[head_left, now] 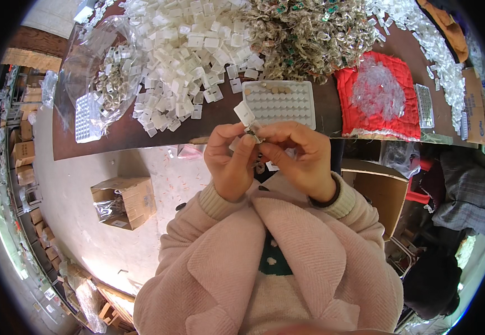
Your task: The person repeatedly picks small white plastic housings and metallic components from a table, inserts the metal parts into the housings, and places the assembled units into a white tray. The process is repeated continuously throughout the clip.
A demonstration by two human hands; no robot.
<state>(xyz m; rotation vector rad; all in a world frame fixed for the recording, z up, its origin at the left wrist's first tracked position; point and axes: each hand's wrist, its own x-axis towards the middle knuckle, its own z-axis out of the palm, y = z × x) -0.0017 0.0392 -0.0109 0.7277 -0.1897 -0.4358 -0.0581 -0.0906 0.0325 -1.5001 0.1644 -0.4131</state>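
Just off the table's near edge, my two hands meet in front of my chest. A small white plastic card (244, 113) stands up from between the fingertips, with a small clear and dark piece (253, 132) at its lower end. My left hand (230, 162) is closed, pinching the lower part of the card between thumb and fingers. The right hand (304, 159) is closed too, its thumb and forefinger pressed together beside that small piece. What exactly its fingertips hold is hidden. Beyond the hands lies a white compartment tray (308, 114) with a few brownish round pieces along its far rows.
A large heap of white plastic cards (181, 61) covers the table's left middle. Behind the tray rises a pile of clear-wrapped brownish pieces (309, 39). Clear bits (377, 89) lie on a red cloth (350, 103) at right. An open carton (136, 201) stands on the floor.
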